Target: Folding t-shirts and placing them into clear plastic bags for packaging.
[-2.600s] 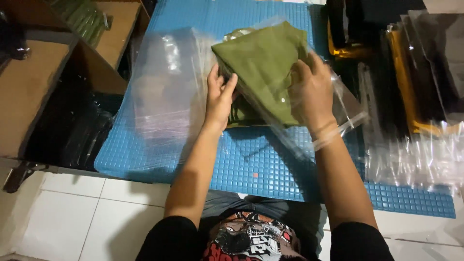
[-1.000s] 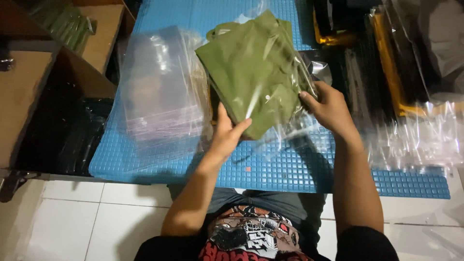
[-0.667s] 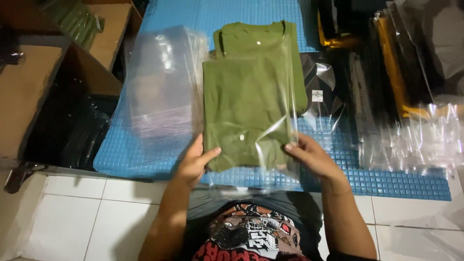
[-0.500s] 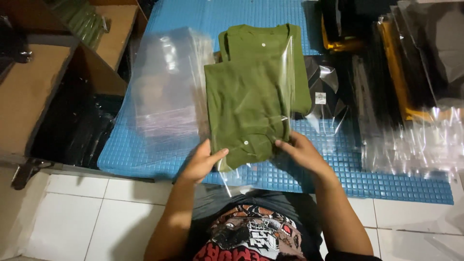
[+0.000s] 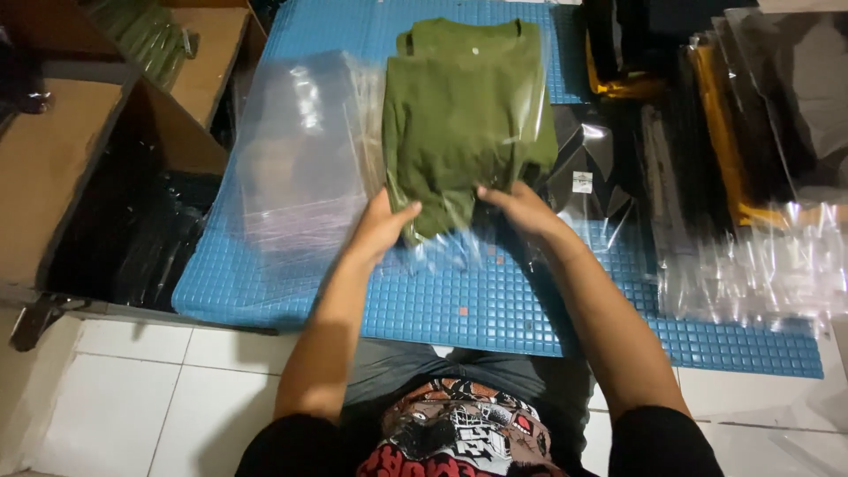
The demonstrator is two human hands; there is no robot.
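Hands meet at the centre of the frame, over a blue studded mat (image 5: 495,309) that covers the floor where the person sits. The left hand (image 5: 382,225) lies flat on the lower left corner of a folded green shirt (image 5: 459,132), fingers stretched out, thumb pointing right; its grip is wide, pressing rather than clasping. The right hand (image 5: 521,205) rests on the shirt's lower right edge, fingers curled onto the cloth and the clear bag (image 5: 442,252) around it; whether that grip pinches the plastic or only presses it I cannot tell. The shirt lies flat in the upper middle of the frame, collar toward the top, with the bag's loose open end crumpled just below it, between the two hands.

Just left of the shirt sits a stack of empty clear bags (image 5: 300,168), touching its edge. To the right lies a black packed garment (image 5: 592,168), and further right more packed garments (image 5: 751,177) in black and yellow overlap each other. Cardboard boxes (image 5: 97,115) fill the upper left of the frame. White tiles (image 5: 132,389) show at the bottom left.
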